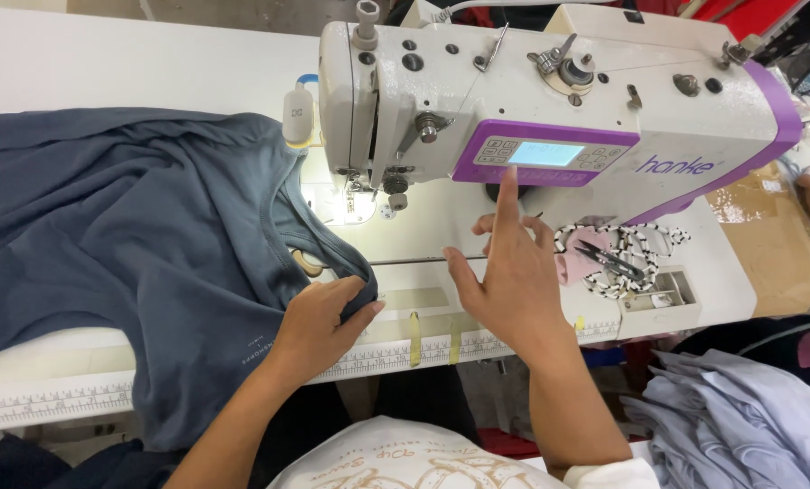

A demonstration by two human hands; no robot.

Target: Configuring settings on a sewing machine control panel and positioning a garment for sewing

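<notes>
Listing, left to right, with clock directions taken from the left hand:
Garment: dark blue-grey knit garment [124, 244], spread over the white table [79, 54] from 9 to 11 o'clock; its lower edge hangs over the front rim.
Tape measure: printed ruler strip [52, 398] along the table's front edge, at 8 o'clock.
Left hand: left hand [319, 321], fingers curled and pinching the garment's bound edge just short of the needle area.
Presser foot: lit needle and foot area [360, 195], at 12 o'clock, near the garment edge but apart from it.
Right hand: right hand [509, 281], at 3 o'clock, fingers spread, holding nothing; forefinger raised, its tip at the lower edge of the control panel [545, 154]; touching or not cannot be told.
Machine: white and purple sewing machine [695, 118], from 12 to 2 o'clock.
Snips: small thread snips [609, 258] lying on a black-and-white cord [645, 237], at 3 o'clock.
Stack: pale blue folded cloth [740, 407], at 4 o'clock.
</notes>
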